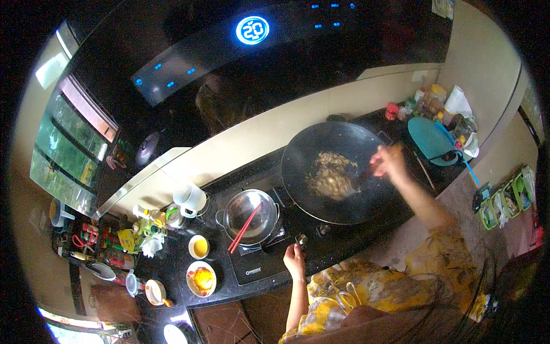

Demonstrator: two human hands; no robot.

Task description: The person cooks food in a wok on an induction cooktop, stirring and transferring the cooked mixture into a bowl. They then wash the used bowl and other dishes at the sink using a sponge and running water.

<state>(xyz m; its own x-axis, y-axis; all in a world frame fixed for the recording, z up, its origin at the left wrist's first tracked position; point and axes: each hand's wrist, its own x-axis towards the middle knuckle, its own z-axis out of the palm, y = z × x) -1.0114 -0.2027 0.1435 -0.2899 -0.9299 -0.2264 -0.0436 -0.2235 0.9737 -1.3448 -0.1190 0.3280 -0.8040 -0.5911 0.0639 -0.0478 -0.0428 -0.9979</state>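
Note:
My right hand (389, 163) is blurred and closed around the handle of a spatula (364, 175), which reaches down into a large dark wok (300, 155). Chopped, browned food (331, 182) lies in the middle of the wok, its lower part smeared by motion. At the front of the black gas stove (268, 266), the fingers of my left hand (294, 261) are on a control knob (301, 240). A second knob (323, 230) sits to its right. On the other burner stands a steel two-handled pan (240, 215), with red chopsticks (245, 228) laid across it.
Left of the stove are a cup of yellow liquid (200, 247), a bowl with orange-yellow contents (202, 279) and a white pitcher (189, 200). Jars, including a red-capped one (391, 111), and a teal board (429, 137) stand right of the wok. A range hood (275, 64) overhangs.

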